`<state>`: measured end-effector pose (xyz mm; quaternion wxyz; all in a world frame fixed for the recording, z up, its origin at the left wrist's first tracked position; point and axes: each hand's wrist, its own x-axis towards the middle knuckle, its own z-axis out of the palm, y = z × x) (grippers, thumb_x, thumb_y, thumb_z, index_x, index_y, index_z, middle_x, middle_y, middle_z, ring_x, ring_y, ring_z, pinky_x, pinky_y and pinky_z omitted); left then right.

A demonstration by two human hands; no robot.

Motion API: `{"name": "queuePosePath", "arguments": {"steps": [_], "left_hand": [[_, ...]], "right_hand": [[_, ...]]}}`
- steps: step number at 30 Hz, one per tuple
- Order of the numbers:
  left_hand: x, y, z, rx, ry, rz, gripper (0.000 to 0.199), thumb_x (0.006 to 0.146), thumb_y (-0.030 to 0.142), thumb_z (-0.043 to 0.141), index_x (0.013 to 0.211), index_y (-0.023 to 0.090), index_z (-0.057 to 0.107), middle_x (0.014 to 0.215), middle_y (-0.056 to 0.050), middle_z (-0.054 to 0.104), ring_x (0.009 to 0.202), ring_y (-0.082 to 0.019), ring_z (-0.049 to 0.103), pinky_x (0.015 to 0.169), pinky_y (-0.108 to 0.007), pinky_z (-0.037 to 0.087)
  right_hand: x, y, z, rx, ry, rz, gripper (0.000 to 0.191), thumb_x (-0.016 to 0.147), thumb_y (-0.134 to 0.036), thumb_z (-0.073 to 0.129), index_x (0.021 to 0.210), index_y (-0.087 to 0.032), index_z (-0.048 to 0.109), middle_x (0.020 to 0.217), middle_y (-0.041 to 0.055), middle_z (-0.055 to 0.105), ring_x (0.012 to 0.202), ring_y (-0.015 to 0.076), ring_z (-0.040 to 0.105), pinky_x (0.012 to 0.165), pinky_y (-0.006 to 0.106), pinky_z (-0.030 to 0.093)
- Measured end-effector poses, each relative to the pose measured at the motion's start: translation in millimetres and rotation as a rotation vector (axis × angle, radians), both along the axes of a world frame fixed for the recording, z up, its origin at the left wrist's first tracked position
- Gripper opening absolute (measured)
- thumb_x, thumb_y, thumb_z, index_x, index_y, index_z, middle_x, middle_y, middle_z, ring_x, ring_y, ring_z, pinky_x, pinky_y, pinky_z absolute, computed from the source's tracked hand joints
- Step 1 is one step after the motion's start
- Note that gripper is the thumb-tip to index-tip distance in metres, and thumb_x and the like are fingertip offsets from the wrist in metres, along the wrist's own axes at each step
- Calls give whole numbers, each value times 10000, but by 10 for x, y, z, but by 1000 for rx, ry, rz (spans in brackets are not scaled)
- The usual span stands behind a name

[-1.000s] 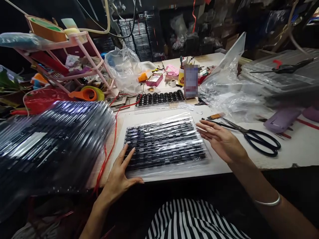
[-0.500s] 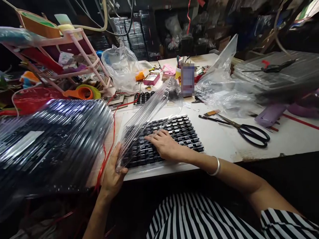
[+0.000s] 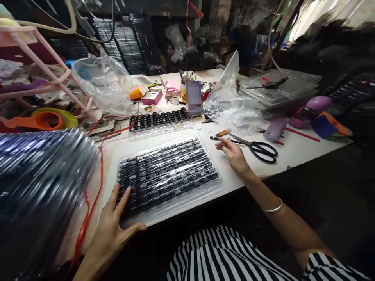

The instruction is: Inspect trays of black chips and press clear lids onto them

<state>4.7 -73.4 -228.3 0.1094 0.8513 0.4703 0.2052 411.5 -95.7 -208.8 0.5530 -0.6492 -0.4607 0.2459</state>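
Observation:
A clear plastic tray (image 3: 170, 168) filled with rows of small black parts lies flat on the white table, a clear ribbed cover over it. My left hand (image 3: 115, 222) rests at its near left corner, fingers spread and thumb along the front edge. To the right of the tray, my right hand (image 3: 234, 156) hovers over the table with its fingers apart and nothing in them. Close beyond that hand lie black-handled scissors (image 3: 262, 151) and a small orange-and-black tool (image 3: 223, 133).
Behind the tray sits another tray of black parts (image 3: 164, 118). A tall stack of ribbed trays (image 3: 43, 175) stands at left, with red string (image 3: 101, 164) beside it. Plastic bags (image 3: 102, 82), a pink rack (image 3: 63, 80), a pen cup (image 3: 183, 92) and clear trays (image 3: 281, 88) line the back.
The clear ribbed cover, raised and tilted before, now lies flat over the tray. My right hand has left the parts and moved right. My left hand has opened. The view has turned right.

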Motion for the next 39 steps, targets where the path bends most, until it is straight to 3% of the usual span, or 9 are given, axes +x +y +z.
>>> {"name": "queuePosePath", "arguments": {"steps": [3, 6, 11, 14, 19, 26, 29, 33, 39], "left_hand": [[-4, 81, 43, -35, -43, 31, 657, 862, 554, 429, 1457, 335, 254, 1584, -37, 109, 1406, -316, 220, 1095, -540, 263], [79, 269, 100, -51, -58, 147, 586, 921, 509, 293, 1443, 243, 319, 1569, -86, 172, 1417, -272, 201, 1125, -494, 209], [496, 568, 171, -35, 310, 208, 668, 910, 560, 228, 1422, 154, 368, 1539, -131, 240, 1419, -345, 141, 1104, -582, 160], [738, 636, 210, -48, 474, 183, 714, 907, 577, 221, 1466, 133, 239, 1553, -127, 162, 1428, -312, 114, 1115, -564, 124], [988, 687, 250, -91, 473, 108, 822, 862, 670, 251, 1478, 132, 173, 1558, -138, 95, 1432, -317, 51, 1112, -577, 89], [808, 801, 160, -153, 135, 86, 571, 917, 476, 344, 1434, 234, 335, 1538, -70, 244, 1429, -255, 138, 1126, -538, 42], [522, 836, 125, -164, 56, 223, 579, 913, 471, 340, 1416, 186, 367, 1528, -138, 259, 1420, -306, 157, 1101, -590, 123], [336, 777, 152, -146, -83, 258, 612, 901, 482, 369, 1390, 115, 397, 1503, -182, 308, 1396, -252, 260, 1116, -445, 236], [346, 587, 164, -86, -237, 222, 549, 889, 439, 445, 1372, 178, 430, 1527, -123, 286, 1394, -212, 271, 1122, -396, 247]], "right_hand": [[32, -41, -40, -54, -55, 48, 447, 876, -294, 425, 1298, -170, 507, 1159, 124, 615, 1073, 237, 581, 973, 465, 435], [-129, 18, 36, -164, -367, 214, 510, 937, -409, 370, 1385, -172, 433, 1378, 158, 475, 1277, 279, 428, 1051, 511, 336], [-386, 242, 117, -265, -985, 613, 686, 914, -599, 337, 1476, -210, 270, 1576, 123, 80, 1437, 337, 20, 1109, 600, 61], [-448, 358, 103, -275, -1078, 796, 755, 893, -665, 272, 1496, -221, 180, 1572, 118, 25, 1429, 335, -58, 1103, 611, 21], [-602, 564, 90, -178, -1090, 890, 828, 851, -713, 313, 1493, -204, 194, 1565, 141, 32, 1432, 330, -28, 1115, 588, 33], [-756, 691, 24, -39, -1097, 829, 712, 914, -632, 263, 1459, -174, 305, 1552, 143, 171, 1435, 288, 119, 1123, 549, 112], [-669, 661, -18, -103, -1085, 606, 574, 960, -521, 249, 1417, -206, 397, 1525, 104, 294, 1413, 317, 200, 1100, 559, 167], [-566, 654, -33, -296, -1009, 362, 579, 936, -564, 274, 1404, -258, 422, 1533, 121, 276, 1382, 430, 204, 1026, 618, 247], [-536, 647, -30, -316, -956, 390, 586, 926, -574, 281, 1429, -291, 377, 1546, 102, 241, 1354, 493, 197, 999, 612, 311]]}}
